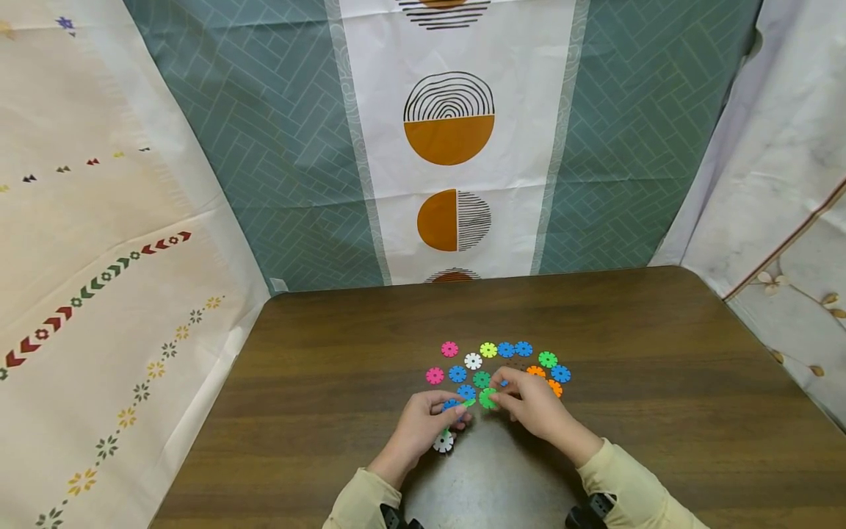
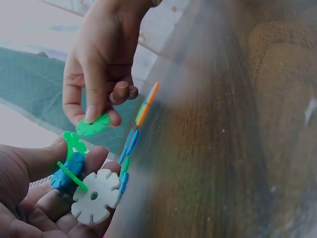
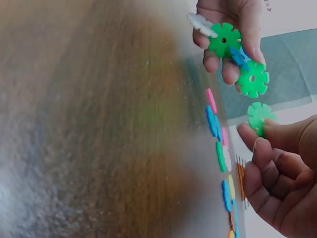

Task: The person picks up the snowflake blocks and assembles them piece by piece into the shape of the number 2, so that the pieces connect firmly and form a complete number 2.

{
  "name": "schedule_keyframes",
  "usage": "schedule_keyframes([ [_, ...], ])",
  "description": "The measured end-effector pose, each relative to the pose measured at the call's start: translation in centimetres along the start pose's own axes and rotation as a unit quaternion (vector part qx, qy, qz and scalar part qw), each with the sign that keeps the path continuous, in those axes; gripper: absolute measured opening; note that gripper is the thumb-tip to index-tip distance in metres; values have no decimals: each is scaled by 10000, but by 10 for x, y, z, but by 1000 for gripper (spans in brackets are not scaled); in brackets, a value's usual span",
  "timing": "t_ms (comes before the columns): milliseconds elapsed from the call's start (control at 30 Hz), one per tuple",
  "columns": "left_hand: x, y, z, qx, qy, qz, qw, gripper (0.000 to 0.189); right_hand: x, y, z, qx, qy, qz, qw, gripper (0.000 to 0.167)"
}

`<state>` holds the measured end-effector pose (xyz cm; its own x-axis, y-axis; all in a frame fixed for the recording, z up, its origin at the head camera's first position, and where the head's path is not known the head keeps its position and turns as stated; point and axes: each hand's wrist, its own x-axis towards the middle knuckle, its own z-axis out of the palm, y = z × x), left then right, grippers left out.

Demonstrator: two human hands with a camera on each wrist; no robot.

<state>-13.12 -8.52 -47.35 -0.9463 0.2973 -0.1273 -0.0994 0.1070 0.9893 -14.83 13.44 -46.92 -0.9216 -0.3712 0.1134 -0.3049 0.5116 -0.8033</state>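
Note:
My left hand (image 1: 423,425) holds a small chain of notched plastic discs joined at their slots. In the left wrist view the chain has a white disc (image 2: 96,197) at one end, then a green disc seen edge-on, a blue disc (image 2: 67,171) and a light green disc (image 2: 74,144) by the thumb. Between thumb and fingertip my right hand (image 1: 537,405) pinches a single light green disc (image 3: 260,119). In the right wrist view that disc is just short of the chain's green end disc (image 3: 253,79), with a narrow gap between them.
Loose discs lie on the brown table (image 1: 317,367) beyond the hands. Among them are pink discs (image 1: 449,349), a white disc (image 1: 472,361), a yellow disc (image 1: 488,350), blue discs (image 1: 523,349) and orange ones, partly hidden by the right hand. A patterned cloth (image 1: 297,147) hangs behind the table.

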Motion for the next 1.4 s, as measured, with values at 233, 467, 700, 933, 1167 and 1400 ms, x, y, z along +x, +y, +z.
schedule_keyframes([
  [233,-2,2,1,-22,27,37,10000,23,-1,-7,-1,96,-39,-151,9998,8],
  [467,-2,1,1,59,-28,41,10000,23,-2,-6,1,57,-20,-289,9996,9],
  [700,-3,1,1,86,-208,40,9997,24,-2,-5,2,139,-9,-432,9990,9],
  [933,-4,1,2,143,-415,-14,9990,19,-2,-7,2,116,-115,-383,9991,7],
  [1167,-3,2,4,122,-370,-33,9992,18,-1,-9,2,279,-328,-232,9988,6],
  [1400,-2,2,7,1,-298,-119,9995,19,1,-7,5,440,-436,-135,9980,6],
])
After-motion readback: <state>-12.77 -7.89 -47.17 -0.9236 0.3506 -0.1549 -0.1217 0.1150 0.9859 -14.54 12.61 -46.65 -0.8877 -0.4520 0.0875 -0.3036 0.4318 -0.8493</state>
